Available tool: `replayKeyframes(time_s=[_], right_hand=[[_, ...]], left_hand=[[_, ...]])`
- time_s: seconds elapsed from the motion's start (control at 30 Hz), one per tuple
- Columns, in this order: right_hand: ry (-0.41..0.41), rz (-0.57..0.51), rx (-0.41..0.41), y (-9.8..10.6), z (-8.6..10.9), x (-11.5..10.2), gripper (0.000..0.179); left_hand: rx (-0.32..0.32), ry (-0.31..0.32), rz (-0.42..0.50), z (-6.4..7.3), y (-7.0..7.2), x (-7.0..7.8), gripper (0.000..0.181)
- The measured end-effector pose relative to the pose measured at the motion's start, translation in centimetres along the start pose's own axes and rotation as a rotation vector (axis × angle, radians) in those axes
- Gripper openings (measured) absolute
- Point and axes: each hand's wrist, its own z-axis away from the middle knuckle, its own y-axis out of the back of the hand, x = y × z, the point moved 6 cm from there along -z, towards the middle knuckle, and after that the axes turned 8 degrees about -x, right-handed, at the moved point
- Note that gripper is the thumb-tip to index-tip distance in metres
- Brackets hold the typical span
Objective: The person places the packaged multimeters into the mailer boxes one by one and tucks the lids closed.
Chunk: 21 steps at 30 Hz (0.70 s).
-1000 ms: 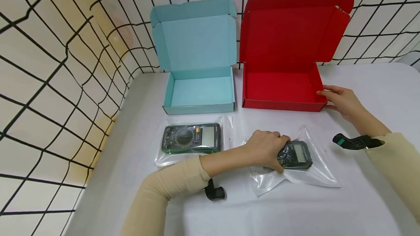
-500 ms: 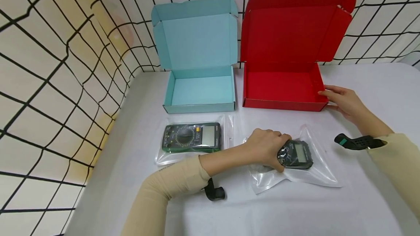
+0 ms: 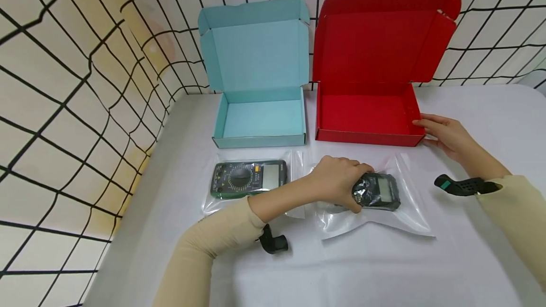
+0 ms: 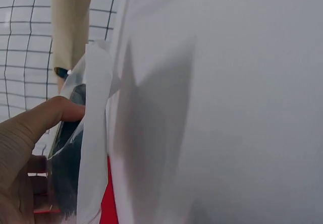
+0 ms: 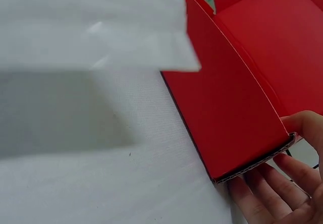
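In the head view my left hand (image 3: 337, 180) grips a dark multimeter (image 3: 386, 189) through its clear plastic bag (image 3: 405, 219). The left wrist view shows the bag (image 4: 96, 133) raised off the white table, its shadow beside it and my thumb pressed on one side. My palm hides the meter's dial end. At the open red cardboard box (image 3: 367, 137), my right hand (image 3: 450, 139) holds the front right corner. In the right wrist view the thumb of that hand (image 5: 287, 193) is inside the wall and the fingers are outside.
A light blue box (image 3: 260, 142) stands open left of the red one. Another bagged multimeter (image 3: 234, 181), with a green edge, lies in front of it, partly behind my left forearm. Black wire grid (image 3: 64, 105) borders the left and back of the table.
My left hand has lifted the bagged multimeter off the table and shifted it slightly back and left. The right hand keeps its hold on the red box.
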Motion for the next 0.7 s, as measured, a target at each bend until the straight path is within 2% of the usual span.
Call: replayKeyframes(time_s=[0.2, 0.4, 0.53, 0.7], right_hand=[[0.018, 0.05, 0.019, -0.1, -0.1, 0.0, 0.091], [0.031, 0.079, 0.04, 0.0, 0.0, 0.1, 0.089], [0.048, 0.08, 0.041, 0.1, 0.1, 0.2, 0.087], [0.047, 0.092, 0.047, 0.1, 0.1, 0.2, 0.088]], left_hand=[[0.018, 0.0, 0.035, 0.6, 2.5, -1.8, 0.071], [0.035, 0.017, 0.062, 0.7, 5.3, -3.3, 0.075], [0.023, 0.024, 0.06, 0.6, 6.1, -3.7, 0.074], [0.002, 0.021, 0.049, 0.4, 6.2, -3.8, 0.073]])
